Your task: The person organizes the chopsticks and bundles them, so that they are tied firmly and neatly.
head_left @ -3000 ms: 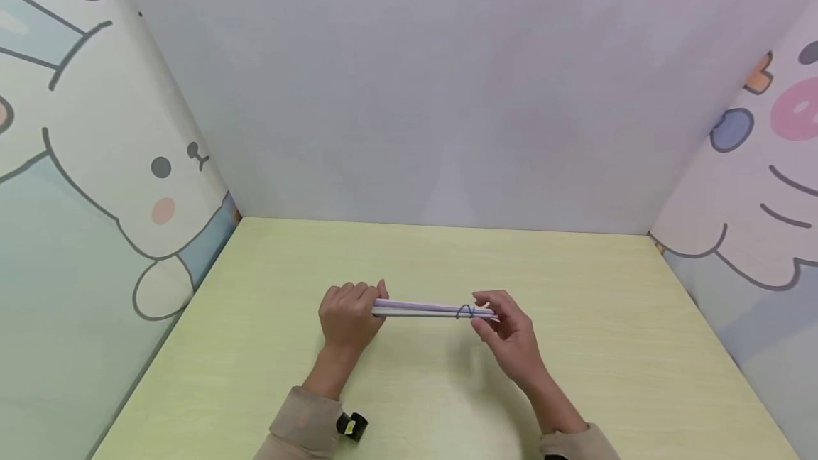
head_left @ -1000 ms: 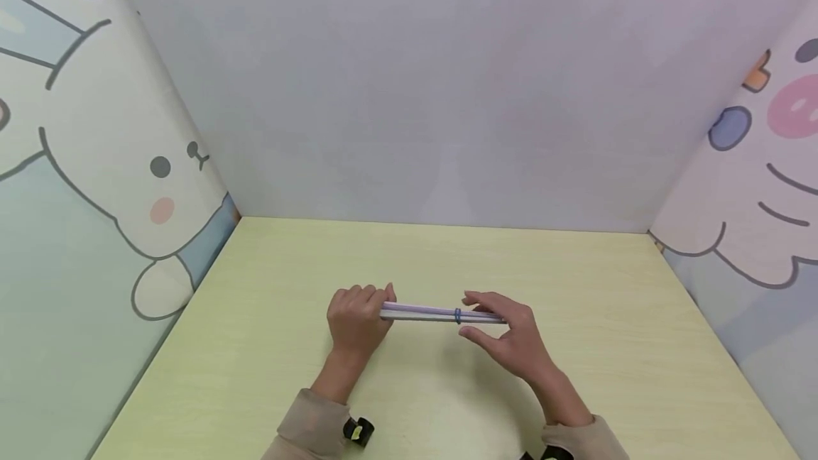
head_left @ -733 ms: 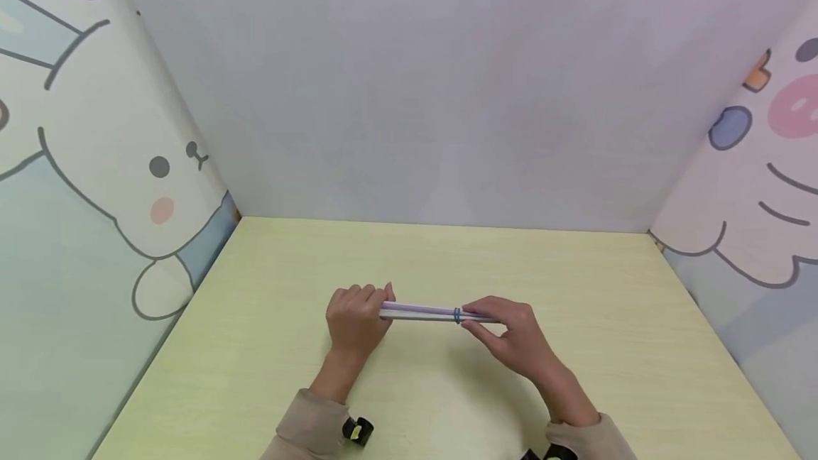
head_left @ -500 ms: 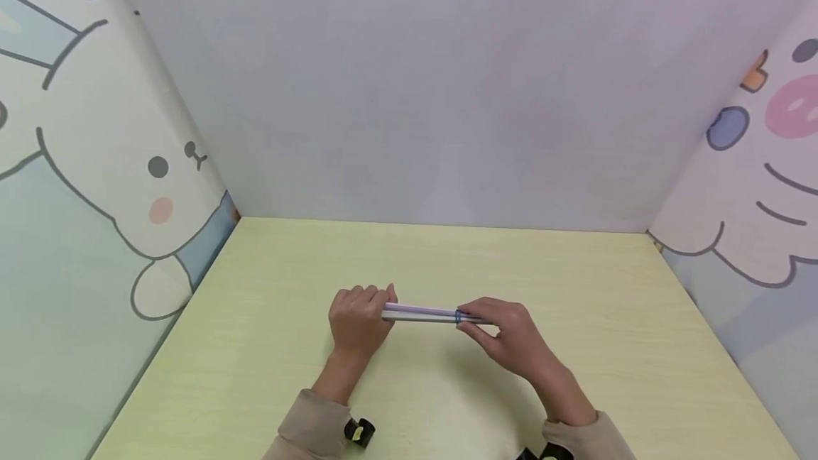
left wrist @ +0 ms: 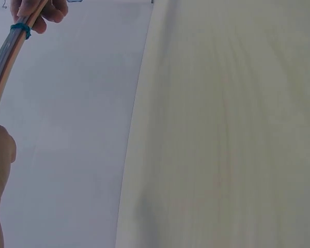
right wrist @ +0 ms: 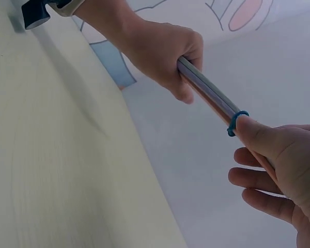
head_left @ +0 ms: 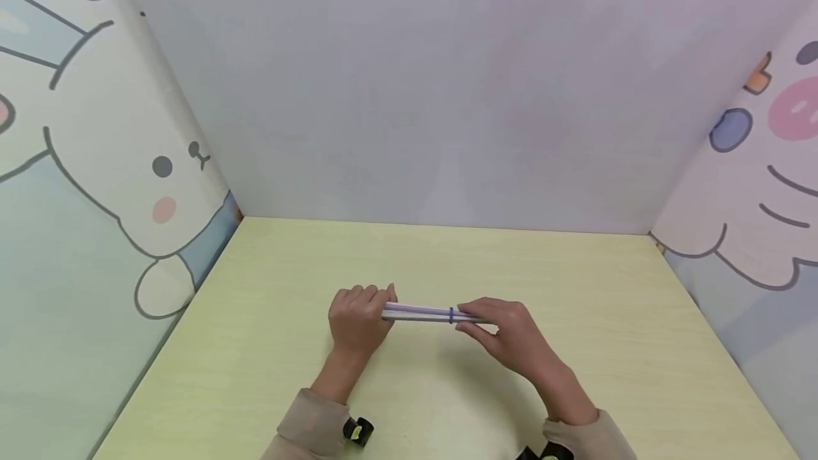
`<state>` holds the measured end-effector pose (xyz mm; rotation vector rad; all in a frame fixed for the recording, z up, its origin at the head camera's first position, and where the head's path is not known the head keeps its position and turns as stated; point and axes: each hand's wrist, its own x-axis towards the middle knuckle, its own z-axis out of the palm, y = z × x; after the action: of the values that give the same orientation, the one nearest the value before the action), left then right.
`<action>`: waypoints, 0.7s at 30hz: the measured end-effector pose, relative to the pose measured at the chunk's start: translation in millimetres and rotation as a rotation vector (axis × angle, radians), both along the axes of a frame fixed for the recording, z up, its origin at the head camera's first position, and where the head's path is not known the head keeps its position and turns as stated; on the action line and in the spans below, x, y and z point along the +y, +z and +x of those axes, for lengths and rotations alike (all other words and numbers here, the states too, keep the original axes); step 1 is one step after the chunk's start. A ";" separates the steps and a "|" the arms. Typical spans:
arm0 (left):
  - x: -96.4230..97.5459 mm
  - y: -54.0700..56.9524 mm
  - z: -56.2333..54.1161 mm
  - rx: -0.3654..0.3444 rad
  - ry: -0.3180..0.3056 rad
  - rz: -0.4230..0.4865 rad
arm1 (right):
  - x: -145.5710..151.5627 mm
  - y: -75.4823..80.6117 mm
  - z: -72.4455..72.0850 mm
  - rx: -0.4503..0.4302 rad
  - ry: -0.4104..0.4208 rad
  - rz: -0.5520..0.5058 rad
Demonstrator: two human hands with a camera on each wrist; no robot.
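A bundle of pastel chopsticks (head_left: 418, 313) is held level above the table. My left hand (head_left: 356, 321) grips the thicker end in a fist, hiding that end. Around the bundle, towards its thin end, sits a blue elastic band (head_left: 451, 315), snug against the sticks. Just right of the band, my right hand (head_left: 511, 336) pinches the chopsticks between thumb and fingers. In the right wrist view the thumb touches the blue band (right wrist: 232, 126), and the other fingers are loosely curled below the sticks. The thin tips are hidden behind the right hand.
A pale yellow wooden table (head_left: 287, 254) lies under both hands. A plain grey wall (head_left: 409, 91) closes it off at the back. Cartoon-printed panels (head_left: 96, 233) stand at left and right. Black straps with small devices (head_left: 358, 431) are on the wrists.
The band was a loose loop three seconds ago; now it is tight and slightly farther left along the chopsticks. My right hand has closed from spread fingers to a pinch beside it.
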<state>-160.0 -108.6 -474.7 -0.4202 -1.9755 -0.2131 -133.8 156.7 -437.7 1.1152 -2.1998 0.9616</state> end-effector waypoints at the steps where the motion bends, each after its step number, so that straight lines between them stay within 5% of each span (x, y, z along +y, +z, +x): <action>1: -0.2 0.0 0.1 0.000 0.001 0.001 | -0.1 1.0 0.3 0.006 -0.009 0.013; 12: 7.9 -2.3 2.7 0.009 0.026 0.016 | -12.8 4.2 2.5 0.155 -0.137 0.178; 21: 13.8 -2.9 5.3 0.010 0.047 0.010 | -18.2 6.9 5.9 0.141 -0.202 0.214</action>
<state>-154.7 -94.8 -477.6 -0.3667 -1.9719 -0.1908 -127.9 138.4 -430.8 0.9952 -2.2855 0.5560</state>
